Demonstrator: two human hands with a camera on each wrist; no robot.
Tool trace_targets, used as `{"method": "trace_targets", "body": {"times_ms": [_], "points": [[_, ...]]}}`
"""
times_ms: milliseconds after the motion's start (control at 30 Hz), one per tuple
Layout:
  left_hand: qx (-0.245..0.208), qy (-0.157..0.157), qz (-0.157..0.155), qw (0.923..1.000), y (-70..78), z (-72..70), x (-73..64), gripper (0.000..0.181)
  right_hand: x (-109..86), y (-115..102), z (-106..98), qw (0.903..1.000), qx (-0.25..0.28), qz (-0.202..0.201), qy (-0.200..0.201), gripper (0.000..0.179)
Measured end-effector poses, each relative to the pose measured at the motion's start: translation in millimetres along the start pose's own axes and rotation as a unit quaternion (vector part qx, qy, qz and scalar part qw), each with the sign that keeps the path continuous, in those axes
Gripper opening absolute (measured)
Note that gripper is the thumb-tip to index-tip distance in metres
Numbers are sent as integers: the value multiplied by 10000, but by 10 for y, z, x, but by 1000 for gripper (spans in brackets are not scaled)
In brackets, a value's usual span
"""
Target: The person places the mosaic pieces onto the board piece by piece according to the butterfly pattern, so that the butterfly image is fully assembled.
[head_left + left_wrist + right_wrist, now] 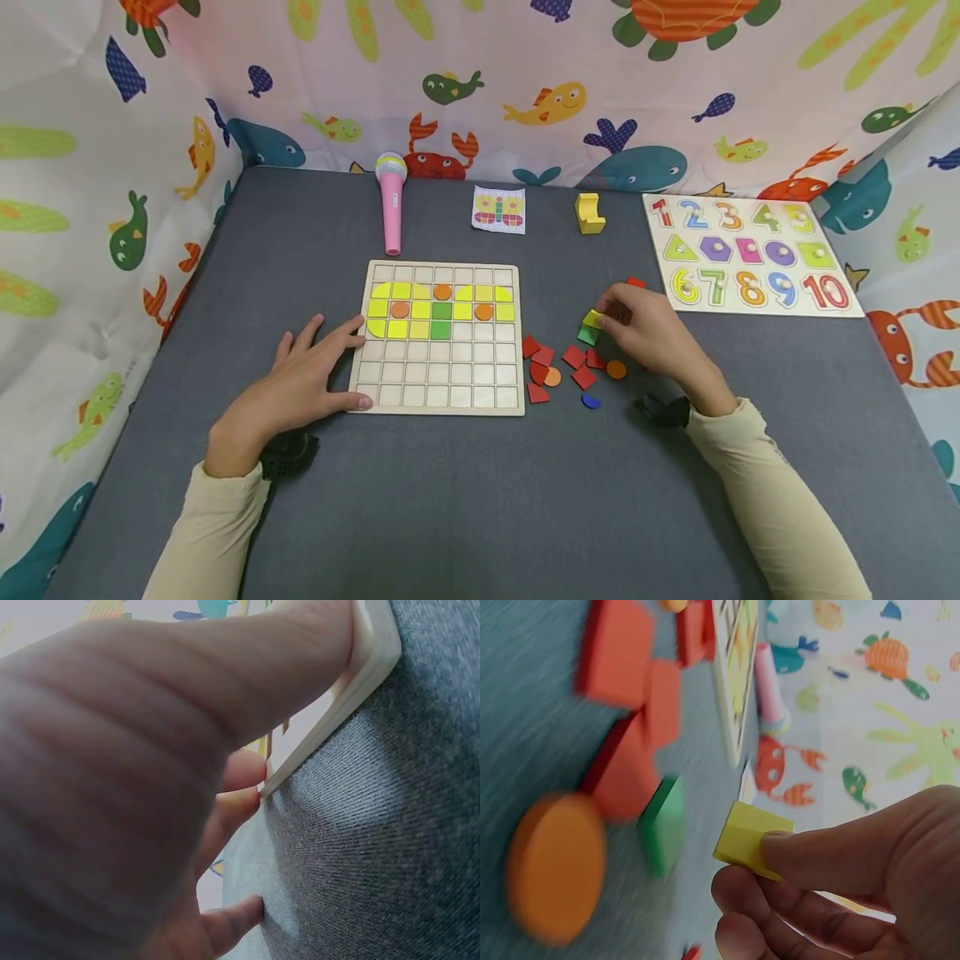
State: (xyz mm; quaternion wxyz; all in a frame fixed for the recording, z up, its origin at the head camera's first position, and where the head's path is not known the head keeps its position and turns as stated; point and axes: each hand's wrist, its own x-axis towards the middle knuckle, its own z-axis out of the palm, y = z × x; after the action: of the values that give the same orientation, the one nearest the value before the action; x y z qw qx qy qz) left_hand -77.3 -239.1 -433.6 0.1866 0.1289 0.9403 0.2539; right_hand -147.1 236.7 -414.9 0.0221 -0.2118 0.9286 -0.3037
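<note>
A wooden grid board (420, 375) lies on the grey table, its upper rows partly filled with yellow, green and orange tiles. At the board's left edge is my left hand (296, 387), fingers spread, its thumb on the lower left corner. The left wrist view shows fingertips touching the board's side (330, 731). My right hand (652, 333) pinches a yellow tile (746, 832) between thumb and fingers, right of the board. Under it a green tile (588, 336) lies on the table. Several loose red tiles (583, 377) and orange discs (617, 369) lie around it.
Behind the board stand a pink toy microphone (392, 208), a small butterfly pattern card (498, 208) and a yellow notched block (589, 214). A number puzzle board (757, 254) lies at the back right. A blue half-disc (591, 402) is near the red tiles. Printed cloth surrounds the table.
</note>
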Motion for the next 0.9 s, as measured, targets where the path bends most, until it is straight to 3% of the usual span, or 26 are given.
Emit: {"method": "trace_targets", "body": {"times_ms": [500, 900], "points": [[33, 62, -13, 10000, -29, 41, 0, 99, 465, -585, 343, 9953, 572, -642, -435, 7], [-34, 91, 58, 9999, -30, 19, -10, 93, 711, -875, 649, 9868, 672, -1181, -883, 8]]}}
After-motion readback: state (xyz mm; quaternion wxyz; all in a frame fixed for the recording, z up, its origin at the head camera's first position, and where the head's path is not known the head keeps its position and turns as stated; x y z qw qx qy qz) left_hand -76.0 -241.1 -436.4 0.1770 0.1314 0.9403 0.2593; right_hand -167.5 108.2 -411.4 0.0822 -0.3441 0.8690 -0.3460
